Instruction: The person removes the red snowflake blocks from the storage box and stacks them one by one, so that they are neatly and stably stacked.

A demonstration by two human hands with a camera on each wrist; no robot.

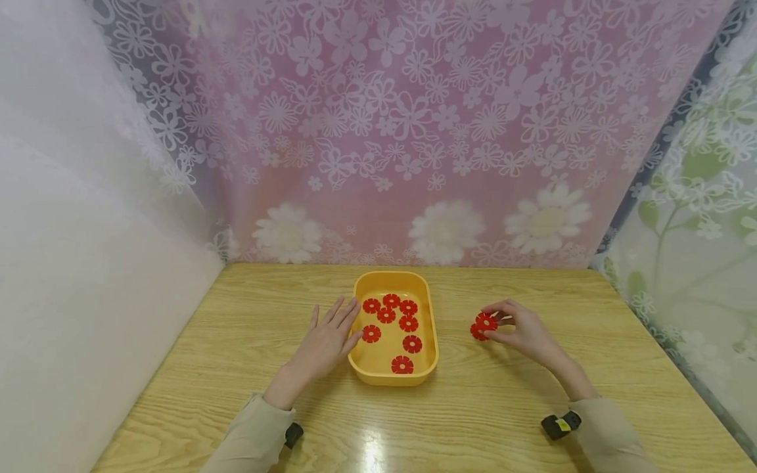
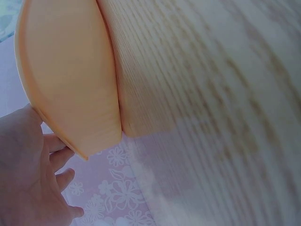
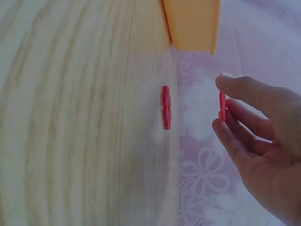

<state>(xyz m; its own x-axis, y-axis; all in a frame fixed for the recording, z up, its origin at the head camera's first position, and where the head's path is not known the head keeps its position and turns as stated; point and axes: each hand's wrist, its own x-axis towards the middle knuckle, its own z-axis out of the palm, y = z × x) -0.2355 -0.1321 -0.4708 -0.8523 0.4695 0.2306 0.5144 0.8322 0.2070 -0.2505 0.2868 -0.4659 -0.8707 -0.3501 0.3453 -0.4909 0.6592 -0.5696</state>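
My right hand (image 1: 526,334) pinches a red notched plastic disc (image 1: 487,321) between thumb and fingers, right of the tray. In the right wrist view this disc (image 3: 222,100) is held edge-on, above the table. Below it a second red notched disc (image 3: 166,107) lies flat on the wood; the head view shows it partly covered by the held one. At the left rim of the yellow tray (image 1: 434,341), my left hand (image 1: 331,338) rests with fingers spread and fairly straight. Several red notched discs (image 1: 412,343) lie scattered inside the tray.
The wooden table (image 1: 485,420) runs back to a pink flowered curtain (image 1: 367,197). A pale wall (image 1: 106,263) bounds the left side, and a leaf-patterned curtain (image 1: 698,263) the right. A black device (image 1: 558,426) is strapped to the right wrist.
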